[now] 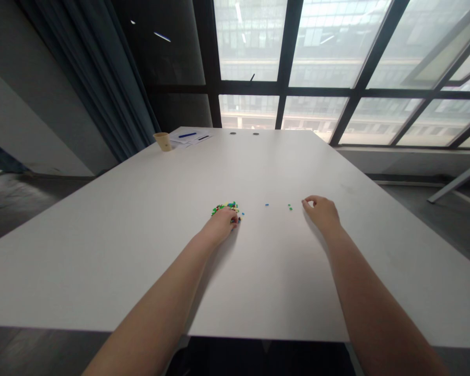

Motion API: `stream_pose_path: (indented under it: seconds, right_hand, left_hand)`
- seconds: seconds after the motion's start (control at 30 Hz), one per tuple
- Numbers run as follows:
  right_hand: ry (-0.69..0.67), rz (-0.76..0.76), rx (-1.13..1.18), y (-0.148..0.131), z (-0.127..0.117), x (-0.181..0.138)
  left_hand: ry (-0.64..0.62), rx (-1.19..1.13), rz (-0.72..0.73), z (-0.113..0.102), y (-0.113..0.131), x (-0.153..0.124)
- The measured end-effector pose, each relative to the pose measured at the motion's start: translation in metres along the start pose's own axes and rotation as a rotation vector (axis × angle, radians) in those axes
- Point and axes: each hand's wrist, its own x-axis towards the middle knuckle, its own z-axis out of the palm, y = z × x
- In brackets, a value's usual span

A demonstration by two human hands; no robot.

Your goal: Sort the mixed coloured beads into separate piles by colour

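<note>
A heap of tiny coloured pieces (232,204), green, yellow, blue and red, lies near the middle of the white table. Over its near side rests my left hand (221,221), fingers curled down at the edge of the heap; what they grip, if anything, is hidden. A small blue piece (243,213) sits just right of the heap, and another blue piece (267,204) is farther right. Two little green pieces (290,207) lie close together beyond that. To their right, my right hand (321,210) is closed in a pinch at the tabletop; I cannot make out what is between the fingertips.
At the table's (141,250) far left stand a paper cup (163,142) and sheets of paper (182,137) with a blue pen (187,135). Two dark round discs (256,134) are at the far edge. Windows rise behind; a blue curtain (97,78) hangs left.
</note>
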Motion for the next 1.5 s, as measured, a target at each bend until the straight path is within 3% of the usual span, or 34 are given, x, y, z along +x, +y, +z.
stream_pose_path:
  seconds: [0.13,0.37,0.53,0.97,1.37,1.43,1.5]
  right_hand:
    - [-0.034,-0.159,0.108,-0.02,0.005,-0.011]
    - [-0.09,-0.508,0.41,-0.058,0.006,-0.037]
    - [-0.093,-0.562,0.482,-0.064,0.005,-0.043]
    - [-0.136,-0.747,0.571,-0.068,-0.005,-0.048]
    - [-0.132,-0.806,0.549,-0.075,-0.006,-0.053]
    - [-0.14,-0.78,0.535,-0.072,-0.004,-0.049]
    - [-0.127,-0.691,0.487,-0.061,-0.006,-0.038]
  left_hand:
    - [0.007,-0.295,-0.038,-0.002,0.017,-0.003]
    - [-0.238,-1.265,-0.278,0.017,0.035,-0.005]
    - [-0.313,-1.555,-0.431,0.024,0.037,-0.005]
    - [-0.313,-1.536,-0.402,0.018,0.039,-0.008]
    - [-0.368,-1.493,-0.262,0.025,0.033,-0.006]
    - [-0.33,-1.411,-0.252,0.026,0.031,-0.005]
    - [-0.205,-1.197,-0.225,0.023,0.027,-0.002]
